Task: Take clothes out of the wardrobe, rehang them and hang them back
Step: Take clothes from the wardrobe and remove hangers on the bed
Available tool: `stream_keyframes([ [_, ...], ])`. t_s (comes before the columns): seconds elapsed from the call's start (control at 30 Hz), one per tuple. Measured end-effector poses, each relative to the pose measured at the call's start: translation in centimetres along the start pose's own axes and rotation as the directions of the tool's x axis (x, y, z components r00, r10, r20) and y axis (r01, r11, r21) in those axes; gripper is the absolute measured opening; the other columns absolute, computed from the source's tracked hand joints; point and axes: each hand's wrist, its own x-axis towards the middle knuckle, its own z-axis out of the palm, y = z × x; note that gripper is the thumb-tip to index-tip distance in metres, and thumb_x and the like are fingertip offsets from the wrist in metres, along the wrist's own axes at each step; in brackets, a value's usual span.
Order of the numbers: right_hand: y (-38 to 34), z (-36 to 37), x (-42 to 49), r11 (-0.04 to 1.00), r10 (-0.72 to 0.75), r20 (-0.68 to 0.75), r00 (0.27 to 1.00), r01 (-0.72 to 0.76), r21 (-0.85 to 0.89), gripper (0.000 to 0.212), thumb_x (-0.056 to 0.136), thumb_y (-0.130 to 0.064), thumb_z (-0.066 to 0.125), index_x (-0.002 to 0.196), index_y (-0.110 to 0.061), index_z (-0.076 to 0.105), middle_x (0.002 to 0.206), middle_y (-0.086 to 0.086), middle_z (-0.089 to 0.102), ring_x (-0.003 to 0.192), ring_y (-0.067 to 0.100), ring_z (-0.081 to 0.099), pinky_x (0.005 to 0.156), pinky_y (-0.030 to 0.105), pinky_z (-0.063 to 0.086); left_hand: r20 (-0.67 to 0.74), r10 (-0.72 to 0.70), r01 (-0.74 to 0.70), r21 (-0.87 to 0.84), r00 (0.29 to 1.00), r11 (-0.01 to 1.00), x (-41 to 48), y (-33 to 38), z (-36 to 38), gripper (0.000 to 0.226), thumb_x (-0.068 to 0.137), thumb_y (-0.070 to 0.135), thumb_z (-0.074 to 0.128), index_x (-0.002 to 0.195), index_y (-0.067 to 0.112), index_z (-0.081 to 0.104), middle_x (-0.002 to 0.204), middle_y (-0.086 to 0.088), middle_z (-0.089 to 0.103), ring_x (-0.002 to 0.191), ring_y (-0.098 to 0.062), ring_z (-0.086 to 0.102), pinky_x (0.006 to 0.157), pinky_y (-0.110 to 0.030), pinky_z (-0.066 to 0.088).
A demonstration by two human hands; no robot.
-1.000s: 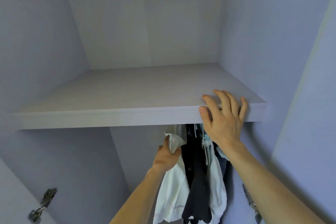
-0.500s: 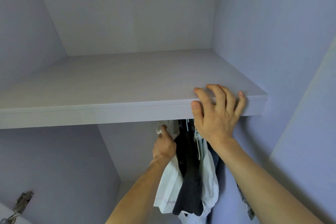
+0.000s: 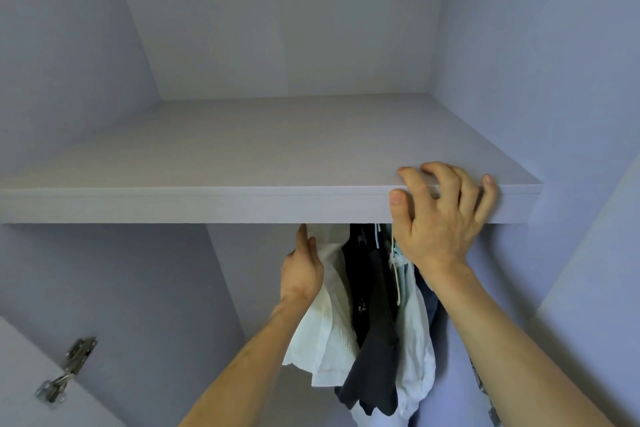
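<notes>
head view, looking up into the wardrobe. landmark: shelf (image 3: 242,156), a pale grey board running across the frame.

right grip (image 3: 443,229): hooked over the front edge of the shelf, near its right end. bent fingertips rest on the top face and the thumb lies flat against the front face, so it is closed round the board edge.

left grip (image 3: 301,274): just below the shelf, left of the right grip. the thumb points up almost to the underside. the fingers go behind the white garment (image 3: 329,322) and are hidden by the cloth, with the fabric held between thumb and fingers.

clothes: they hang in one tight bunch directly under the right half of the shelf, all touching. from left to right:
- white garment
- black garment (image 3: 374,340)
- pale blue-white garment (image 3: 414,340) with a white cord (image 3: 396,274)
- dark blue garment (image 3: 431,302), mostly behind the right forearm

their tops are hidden by the shelf edge.

metal hinge (image 3: 67,371): on the door panel (image 3: 20,374), well below the shelf at far left.
</notes>
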Motion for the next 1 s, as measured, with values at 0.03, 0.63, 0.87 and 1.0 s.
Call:
stream_keyframes([
  [0.03,-0.1,-0.1,0.1,1.000,0.000,0.002,1.000,0.000,0.009,0.034,0.103,-0.044,0.043,0.114,-0.026,0.069,0.119,0.008,0.064,0.118,0.027,0.050,0.114,0.056,0.024,0.004,0.026,-0.026,0.018,1.000,1.000,-0.5,-0.2,-0.3,0.046,0.107,0.036,0.025,0.153,0.032,0.022,0.060,-0.001,0.056,0.054,-0.017,0.056,0.051,-0.030,0.040],
  [0.63,-23.8,-12.8,-24.5,0.499,-0.692,0.670,0.269,-0.492,0.713,0.040,0.100,-0.042,0.045,0.103,-0.016,0.074,0.110,-0.004,0.071,0.111,0.026,0.061,0.102,0.026,0.033,0.029,-0.310,0.244,0.552,0.950,0.798,-37.3,-19.9,-15.6,0.058,0.103,0.039,0.034,0.154,0.048,0.008,0.125,0.014,0.065,0.090,-0.032,0.064,0.068,-0.035,0.051],
  [0.87,-32.4,-28.4,-28.0,0.131,-0.944,0.278,0.180,-0.568,0.813,0.025,0.101,-0.033,0.051,0.093,-0.018,0.069,0.096,-0.003,0.066,0.099,0.024,0.058,0.098,0.015,0.029,-0.368,-0.500,0.621,0.491,0.784,0.611,-57.8,-18.1,-20.6,0.054,0.102,0.046,0.031,0.154,0.042,0.020,0.108,0.004,0.072,0.086,-0.032,0.068,0.059,-0.036,0.043],
  [1.0,-34.1,-39.4,-27.8,-0.117,-0.976,0.011,0.219,-0.560,0.820,0.035,0.100,-0.043,0.044,0.097,-0.019,0.070,0.102,-0.001,0.065,0.102,0.022,0.054,0.093,0.038,0.041,-0.694,-0.473,0.829,0.349,0.542,0.437,-67.8,-14.2,-20.6,0.049,0.099,0.048,0.037,0.146,0.036,0.046,0.106,0.011,0.066,0.086,-0.019,0.068,0.056,-0.038,0.053],
])
